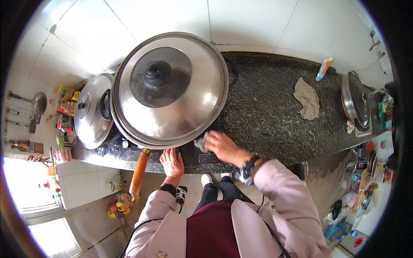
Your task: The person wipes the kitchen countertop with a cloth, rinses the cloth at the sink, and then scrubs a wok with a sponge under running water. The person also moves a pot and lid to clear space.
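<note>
My right hand (222, 145) presses a grey cloth (201, 143) against the dark speckled countertop (261, 106), just beside a large lidded pan. My left hand (172, 163) rests on the counter's front edge, under the pan's near rim; its fingertips are partly hidden there and I see nothing held in it. The pan's domed metal lid (200, 106) has a glass centre and a black knob (157, 74). A wooden handle (140, 172) sticks out over the counter's edge, left of my left hand.
A second lidded pot (93, 111) stands at left, near bottles and jars (66, 106). Further right lie a crumpled beige cloth (308, 100) and a tube (324, 68). An oval lidded pan (355, 98) stands at the far right. Ladles (40, 103) hang on the left wall.
</note>
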Motion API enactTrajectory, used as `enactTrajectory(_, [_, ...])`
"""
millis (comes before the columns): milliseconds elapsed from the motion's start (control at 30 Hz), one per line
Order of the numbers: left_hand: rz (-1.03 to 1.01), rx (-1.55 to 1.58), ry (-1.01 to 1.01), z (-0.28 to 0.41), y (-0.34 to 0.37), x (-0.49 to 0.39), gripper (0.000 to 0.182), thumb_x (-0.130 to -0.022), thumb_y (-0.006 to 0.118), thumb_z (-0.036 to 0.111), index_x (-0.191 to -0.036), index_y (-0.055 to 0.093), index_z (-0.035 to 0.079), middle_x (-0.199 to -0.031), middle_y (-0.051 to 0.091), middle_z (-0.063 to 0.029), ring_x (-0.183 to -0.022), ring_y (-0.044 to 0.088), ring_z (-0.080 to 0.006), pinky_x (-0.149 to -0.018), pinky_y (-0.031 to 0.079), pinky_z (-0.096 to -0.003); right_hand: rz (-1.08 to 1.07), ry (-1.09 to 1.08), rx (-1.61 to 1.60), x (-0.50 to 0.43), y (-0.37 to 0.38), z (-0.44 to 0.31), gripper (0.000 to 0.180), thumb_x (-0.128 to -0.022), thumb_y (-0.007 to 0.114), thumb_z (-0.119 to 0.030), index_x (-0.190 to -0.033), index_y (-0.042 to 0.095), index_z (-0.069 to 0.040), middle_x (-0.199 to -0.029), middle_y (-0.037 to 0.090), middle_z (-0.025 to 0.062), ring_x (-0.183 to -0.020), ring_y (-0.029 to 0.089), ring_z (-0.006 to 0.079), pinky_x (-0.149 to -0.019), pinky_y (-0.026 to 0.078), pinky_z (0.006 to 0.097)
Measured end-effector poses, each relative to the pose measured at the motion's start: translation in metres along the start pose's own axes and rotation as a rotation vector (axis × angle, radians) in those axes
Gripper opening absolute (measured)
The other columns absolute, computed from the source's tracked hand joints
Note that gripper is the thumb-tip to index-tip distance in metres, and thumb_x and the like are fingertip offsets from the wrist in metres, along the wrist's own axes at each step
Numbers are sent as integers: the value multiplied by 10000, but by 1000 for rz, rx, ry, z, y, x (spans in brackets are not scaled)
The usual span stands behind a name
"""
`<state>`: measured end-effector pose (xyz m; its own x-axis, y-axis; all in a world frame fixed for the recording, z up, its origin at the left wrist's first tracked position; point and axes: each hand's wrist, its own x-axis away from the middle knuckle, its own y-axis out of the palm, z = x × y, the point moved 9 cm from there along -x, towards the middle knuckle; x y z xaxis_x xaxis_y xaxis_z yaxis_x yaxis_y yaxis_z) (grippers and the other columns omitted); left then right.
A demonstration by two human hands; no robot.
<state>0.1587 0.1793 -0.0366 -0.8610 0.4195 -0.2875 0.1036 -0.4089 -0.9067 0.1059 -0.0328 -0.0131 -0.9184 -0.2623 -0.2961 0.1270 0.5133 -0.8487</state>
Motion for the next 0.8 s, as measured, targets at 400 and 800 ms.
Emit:
enactTrajectory(400, [-16,-64,4,0,6,2,468,-937,577,180,-1367,482,20,-1337,525,-189,-1258,458,-383,-1077,311,-523,-86,126,59,-12,-7,52,284,-841,625,-109,-1116,681,-70,-1285,575,146,-1230,505,361,-990,464,488])
enactTrajectory(800, [-27,-126,54,-1,11,4,428,-964,537,163,-1355,479,0,-1338,518,-191,-1247,461,-384,-1073,311,-544,226,266,110,-73,-43,116,355,-871,563,-127,-1206,644,-40,-1400,488,184,-1320,419,365,-989,458,449])
